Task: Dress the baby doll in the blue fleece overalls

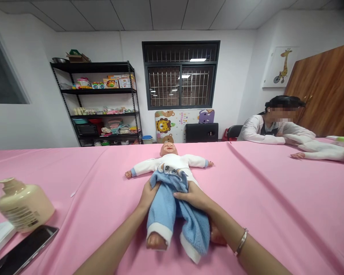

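Observation:
A baby doll [169, 149] lies on its back with its head away from me, in a white long-sleeved top [145, 166] with blue cuffs. Fluffy blue pants [161, 206] with white cuffs lie over its lower body. One doll foot pokes out of the pants' left cuff; the other foot shows beside the right leg, outside that cuff. My left hand [149, 194] grips the left side of the pants near the waist. My right hand [191, 195] pinches the right side, thumb on the cloth. The fingers behind the fabric are hidden.
A pink cloth covers the table [103, 214]. At left are a pump bottle [28, 208], a phone [24, 248] and a white object [0, 238]. Another person [271, 124] sits at right beside a second doll [321, 150]. Shelves [103, 91] stand behind.

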Tool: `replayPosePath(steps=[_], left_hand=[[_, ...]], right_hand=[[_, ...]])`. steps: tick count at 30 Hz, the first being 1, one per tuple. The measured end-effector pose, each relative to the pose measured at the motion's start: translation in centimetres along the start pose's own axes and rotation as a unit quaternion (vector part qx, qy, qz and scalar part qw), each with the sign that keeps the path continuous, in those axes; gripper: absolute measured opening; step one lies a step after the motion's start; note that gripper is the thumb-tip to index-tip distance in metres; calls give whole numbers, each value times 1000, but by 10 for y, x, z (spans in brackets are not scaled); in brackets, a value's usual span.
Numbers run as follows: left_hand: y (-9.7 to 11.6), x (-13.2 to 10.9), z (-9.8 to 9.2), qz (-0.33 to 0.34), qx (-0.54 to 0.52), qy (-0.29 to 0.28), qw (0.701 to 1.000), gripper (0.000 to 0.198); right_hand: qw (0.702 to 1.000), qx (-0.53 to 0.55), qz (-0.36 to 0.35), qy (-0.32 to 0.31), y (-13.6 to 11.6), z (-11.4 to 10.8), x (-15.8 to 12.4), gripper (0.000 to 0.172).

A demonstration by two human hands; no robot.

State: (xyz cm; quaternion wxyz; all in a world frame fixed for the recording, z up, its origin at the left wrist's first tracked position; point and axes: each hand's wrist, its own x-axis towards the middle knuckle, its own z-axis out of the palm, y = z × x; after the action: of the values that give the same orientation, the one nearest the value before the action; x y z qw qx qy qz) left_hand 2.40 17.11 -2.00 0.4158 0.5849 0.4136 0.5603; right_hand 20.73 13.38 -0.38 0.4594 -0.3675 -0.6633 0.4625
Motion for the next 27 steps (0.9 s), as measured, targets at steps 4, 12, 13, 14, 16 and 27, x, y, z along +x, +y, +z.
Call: replayPosePath(steps=[4,12,13,14,16,27], left_hand=[[-9,3,1,5,1,6,1000,44],[-9,5,-2,-12,63,-29,997,39],[-8,5,-5,4,98,-34,995,37],[-7,6,-9,26,139,-37,989,34],[-3,8,-20,67,254,-19,965,32],[50,-23,-17,-116,434,-160,879,56]], right_hand=[[999,-41,-17,-28,-2,4,-1,57],[953,-287,-17,99,3,13,1,11],[935,-330,-31,125,4,12,1,14],[919,-364,-47,144,4,11,0,17],[896,-407,-62,165,3,7,0,16],[944,-283,6,171,17,-27,10,37]])
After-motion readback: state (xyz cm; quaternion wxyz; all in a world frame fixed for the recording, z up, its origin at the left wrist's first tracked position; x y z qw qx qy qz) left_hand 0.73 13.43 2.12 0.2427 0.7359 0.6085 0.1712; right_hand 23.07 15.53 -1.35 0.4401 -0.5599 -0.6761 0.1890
